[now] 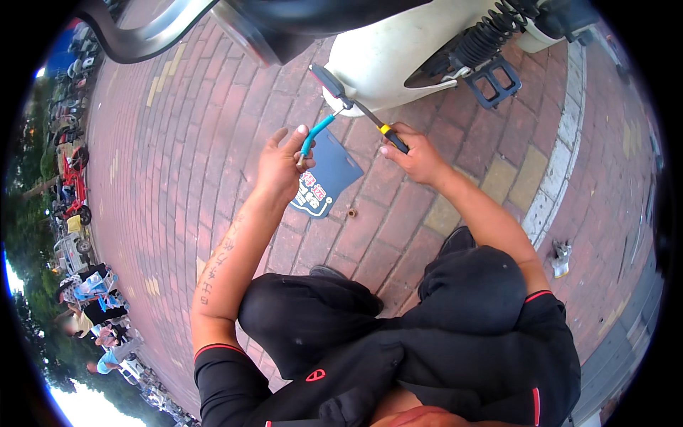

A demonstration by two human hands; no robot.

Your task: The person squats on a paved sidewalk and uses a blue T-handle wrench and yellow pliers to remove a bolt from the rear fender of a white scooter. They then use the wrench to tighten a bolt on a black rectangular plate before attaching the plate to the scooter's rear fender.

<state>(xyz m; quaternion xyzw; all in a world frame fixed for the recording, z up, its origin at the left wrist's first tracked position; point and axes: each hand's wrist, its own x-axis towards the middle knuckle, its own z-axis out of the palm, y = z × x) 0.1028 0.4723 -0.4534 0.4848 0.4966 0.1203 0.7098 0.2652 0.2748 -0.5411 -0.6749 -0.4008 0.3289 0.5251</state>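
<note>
My left hand (279, 165) is closed on a bent tool with a teal sleeve (317, 134), which looks like an L-shaped wrench. Its upper end reaches a small metal fastening under a narrow dark reflector or tail light (328, 81). In my right hand (421, 158) is a screwdriver (390, 134) with a black and yellow handle. Its shaft slants up to the same fastening; whether the tip touches is too small to tell. The light sits at the end of a white rear mudguard (373, 60). Below the tools is a blue-grey mudflap (334, 166) with printed lettering.
A spring shock absorber (491, 35) and a black footrest (493, 82) are at the upper right. Overhead on the left runs a curved metal bar (160, 32). A small brownish piece (351, 213) lies on the brick paving (213, 107). At right lies a crumpled packet (560, 257).
</note>
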